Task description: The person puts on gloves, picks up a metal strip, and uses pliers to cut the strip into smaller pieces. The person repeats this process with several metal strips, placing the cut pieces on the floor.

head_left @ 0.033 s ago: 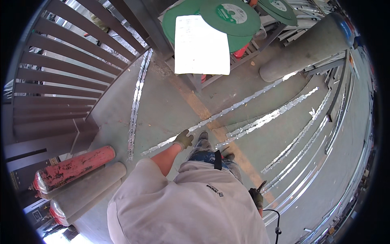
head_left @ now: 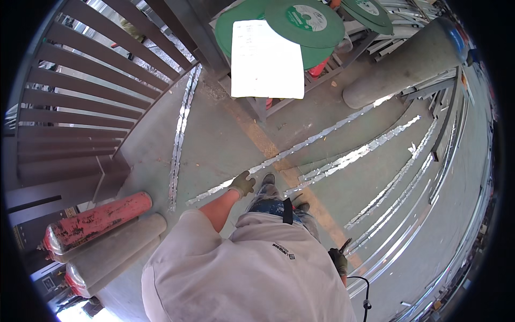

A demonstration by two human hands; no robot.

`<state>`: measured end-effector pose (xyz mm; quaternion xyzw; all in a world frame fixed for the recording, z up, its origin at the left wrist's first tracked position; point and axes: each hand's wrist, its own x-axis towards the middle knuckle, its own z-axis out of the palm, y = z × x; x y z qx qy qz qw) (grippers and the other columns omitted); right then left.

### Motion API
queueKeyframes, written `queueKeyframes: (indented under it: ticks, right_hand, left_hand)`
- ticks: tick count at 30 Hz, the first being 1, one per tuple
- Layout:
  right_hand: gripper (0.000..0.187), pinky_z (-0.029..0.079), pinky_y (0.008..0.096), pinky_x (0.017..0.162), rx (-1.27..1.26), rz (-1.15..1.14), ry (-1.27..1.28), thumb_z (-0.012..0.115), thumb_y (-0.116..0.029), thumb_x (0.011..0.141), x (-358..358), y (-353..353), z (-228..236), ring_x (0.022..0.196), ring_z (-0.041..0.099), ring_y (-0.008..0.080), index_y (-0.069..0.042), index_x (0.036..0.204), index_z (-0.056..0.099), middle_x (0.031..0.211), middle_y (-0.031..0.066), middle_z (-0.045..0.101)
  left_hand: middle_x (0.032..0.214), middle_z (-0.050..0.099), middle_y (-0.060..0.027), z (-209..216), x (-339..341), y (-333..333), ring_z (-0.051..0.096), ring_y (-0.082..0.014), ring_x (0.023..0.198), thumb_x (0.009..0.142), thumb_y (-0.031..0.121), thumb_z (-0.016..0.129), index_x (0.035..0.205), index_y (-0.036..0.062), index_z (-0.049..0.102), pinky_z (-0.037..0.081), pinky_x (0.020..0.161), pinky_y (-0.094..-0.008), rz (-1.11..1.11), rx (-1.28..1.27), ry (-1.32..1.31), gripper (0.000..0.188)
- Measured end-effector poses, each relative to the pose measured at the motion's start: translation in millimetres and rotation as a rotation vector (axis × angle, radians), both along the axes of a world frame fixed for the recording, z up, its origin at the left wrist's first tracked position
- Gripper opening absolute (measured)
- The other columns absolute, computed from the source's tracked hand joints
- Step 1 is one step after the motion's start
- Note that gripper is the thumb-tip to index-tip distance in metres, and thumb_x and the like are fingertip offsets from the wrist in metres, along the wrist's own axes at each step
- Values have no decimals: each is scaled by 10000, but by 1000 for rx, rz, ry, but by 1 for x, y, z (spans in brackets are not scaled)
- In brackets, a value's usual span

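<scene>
My left hand (head_left: 243, 184), in a drab olive glove, reaches out above the floor with thumb and fingers apart and nothing in them. Behind it in the picture runs a long shiny metal strip (head_left: 314, 138) with jagged edges; I cannot tell whether the glove touches it. Low at my right side, my right hand (head_left: 338, 261), gloved too, is closed round a dark narrow tool (head_left: 345, 246) whose tip points up and away. A black cable (head_left: 368, 290) loops close to that hand; where it joins is hidden. My shoes stand between the strips.
Several more shiny strips (head_left: 365, 150) lie across the floor on the right. Red and grey gas cylinders (head_left: 102, 222) lie at left, another grey cylinder (head_left: 402, 67) at far right. A slatted brown metal frame (head_left: 80, 80) stands left. Green discs (head_left: 306, 24) and white paper (head_left: 267, 64) rest ahead.
</scene>
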<state>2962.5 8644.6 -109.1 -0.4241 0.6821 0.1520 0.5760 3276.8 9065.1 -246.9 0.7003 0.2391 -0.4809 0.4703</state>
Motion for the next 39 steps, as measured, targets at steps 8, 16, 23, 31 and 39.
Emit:
queueKeyframes:
  ticks: [8,16,23,31,39]
  right_hand:
    - [128,412,306,447,-38,63,14,680,-200,941,2,0,-8,574,571,185,-88,956,620,795,27,613]
    - [154,479,301,495,-20,98,-2,737,-193,872,-7,-2,-14,618,619,185,-109,975,659,794,18,639]
    - [160,487,313,494,-44,-93,-20,727,-190,908,1,11,-2,605,618,185,-90,999,642,794,33,639]
    - [176,494,317,498,-8,-112,-23,726,-214,926,-14,17,-7,594,617,182,-77,984,631,793,26,628]
    - [249,573,350,590,-27,-70,33,731,-285,927,-33,24,-7,719,676,214,-81,1065,697,931,55,700]
  left_hand:
    - [962,719,-148,7,-5,5,730,-234,794,950,261,630,1530,74,399,473,507,-323,52,22,-34,652]
    - [1120,715,-318,-34,-16,31,704,-465,1040,902,399,632,1601,28,272,548,912,-523,-24,468,-340,869]
    - [979,754,-245,20,6,41,764,-296,841,906,374,613,1590,37,290,562,862,-420,115,414,-227,828]
    - [915,762,-170,36,3,-2,753,-225,794,960,321,567,1595,142,374,568,816,-375,-316,141,-232,687]
    - [929,766,-180,21,2,-24,759,-226,810,955,347,573,1590,152,388,571,813,-380,-484,115,-206,690]
